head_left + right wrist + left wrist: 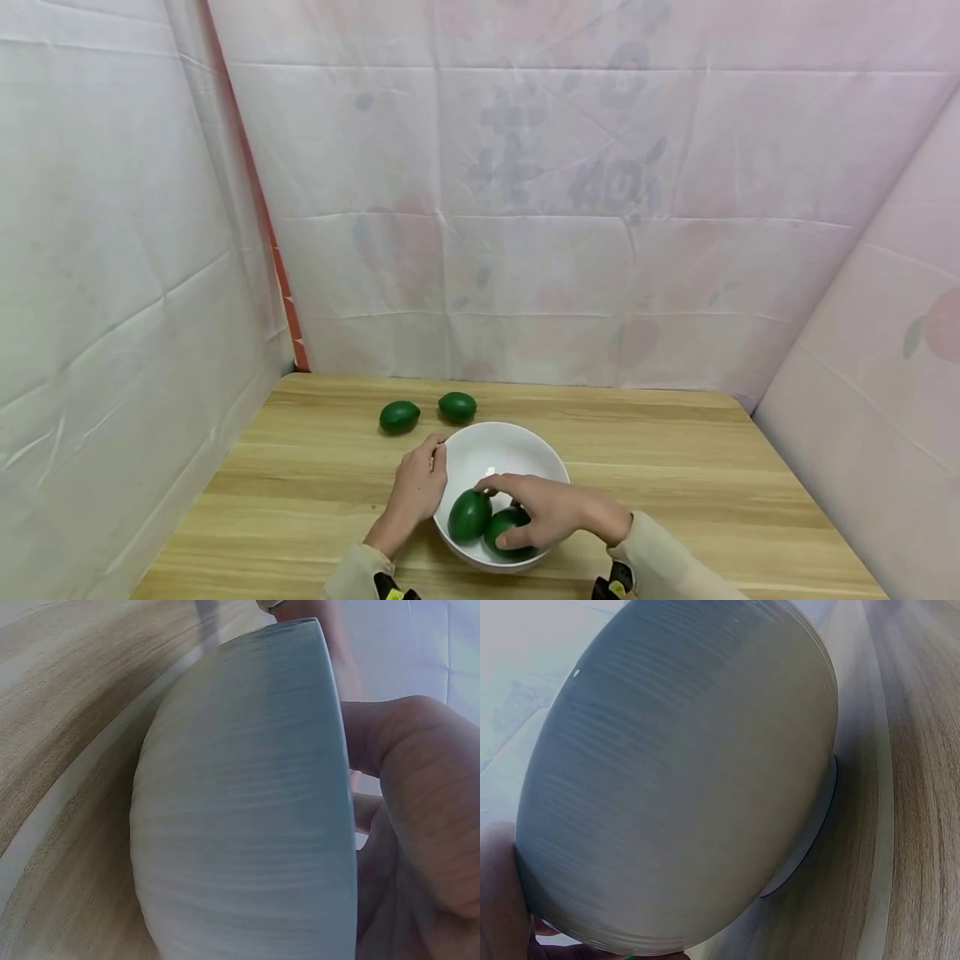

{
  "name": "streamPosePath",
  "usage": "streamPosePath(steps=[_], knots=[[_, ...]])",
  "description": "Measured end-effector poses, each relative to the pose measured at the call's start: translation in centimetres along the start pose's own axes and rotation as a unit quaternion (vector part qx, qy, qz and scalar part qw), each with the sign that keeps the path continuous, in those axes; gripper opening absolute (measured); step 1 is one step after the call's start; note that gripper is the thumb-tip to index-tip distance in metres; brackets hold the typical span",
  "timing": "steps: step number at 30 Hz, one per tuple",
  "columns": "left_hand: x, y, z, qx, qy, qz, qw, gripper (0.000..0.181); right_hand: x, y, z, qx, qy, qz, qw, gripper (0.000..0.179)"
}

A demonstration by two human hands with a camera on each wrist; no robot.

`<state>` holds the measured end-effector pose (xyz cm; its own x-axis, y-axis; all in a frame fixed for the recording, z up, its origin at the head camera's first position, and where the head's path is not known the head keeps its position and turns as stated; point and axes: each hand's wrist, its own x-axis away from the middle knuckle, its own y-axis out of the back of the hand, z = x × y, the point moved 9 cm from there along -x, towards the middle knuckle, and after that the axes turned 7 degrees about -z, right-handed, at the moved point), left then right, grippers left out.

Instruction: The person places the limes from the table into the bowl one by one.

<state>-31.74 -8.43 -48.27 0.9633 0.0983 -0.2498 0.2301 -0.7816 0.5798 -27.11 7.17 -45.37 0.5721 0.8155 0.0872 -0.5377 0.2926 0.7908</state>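
A white bowl (525,450) stands on the wooden table, and its curved outer side fills much of both wrist views. My left hand (420,483) grips the bowl's left rim. Inside the bowl lie two green limes. My right hand (551,508) reaches in over the right rim, its thumb and fingers curled round the right-hand lime (504,523) and partly covering it. Beside that one, the left-hand lime (469,517) rests against the bowl wall, close to my right fingertips. The bowl wall hides both limes from the right wrist view.
Two more limes lie on the table behind the bowl: one lime (399,417) farther left, another lime (457,406) nearer the rim. The wooden table (675,467) ends at a white printed cloth (540,292) at the back, with cloth on both sides too.
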Motion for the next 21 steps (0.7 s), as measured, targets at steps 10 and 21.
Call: streamPosePath(steps=[10, 21], knots=[[-0.1, 0.0, 0.1, -0.003, 0.003, 0.003, 1.0, 0.03, -0.4, 0.3, -0.3, 0.015, -0.003, -0.014, 0.9998, 0.057], [0.1, -0.1, 0.1, -0.004, 0.002, 0.004, 1.0, 0.03, -0.3, 1.5, -0.1, 0.022, -0.014, -0.061, 0.9978, 0.058]])
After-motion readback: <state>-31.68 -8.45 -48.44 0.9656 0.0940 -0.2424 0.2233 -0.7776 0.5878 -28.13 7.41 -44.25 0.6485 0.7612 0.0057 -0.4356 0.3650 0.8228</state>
